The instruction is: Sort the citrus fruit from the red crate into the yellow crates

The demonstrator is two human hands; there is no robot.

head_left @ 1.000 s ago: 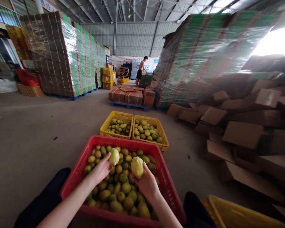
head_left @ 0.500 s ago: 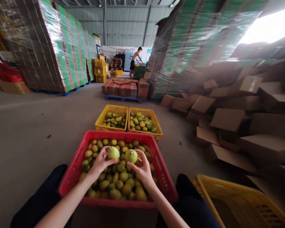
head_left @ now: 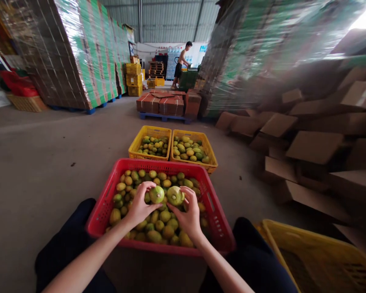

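Above the red plastic crate (head_left: pixel 217 215), my left hand (head_left: pixel 140 208) is closed around a round green-yellow fruit (head_left: pixel 157 195), its pale stem scar facing me. A second, slightly paler green-yellow fruit (head_left: pixel 175 197) is gripped between the thumb and fingers of my right hand (head_left: pixel 189 212). The two fruits are side by side with a narrow gap between them. Below the hands, many loose green and yellow fruits (head_left: pixel 168 231) fill the crate, partly hidden by my hands and forearms. The exact kind of fruit is not clear.
Two yellow crates of fruit (head_left: pixel 150 156) (head_left: pixel 198 163) stand beyond the red one. Another yellow crate (head_left: pixel 270 240) is by my right knee. Cardboard boxes (head_left: pixel 314 146) are heaped at right. Wrapped stacks (head_left: pixel 91 61) and a co-worker (head_left: pixel 180 61) are farther back.
Both fruits have been turned, so their stem ends now show more toward me, and they are closer together. The view has shifted slightly left and down.
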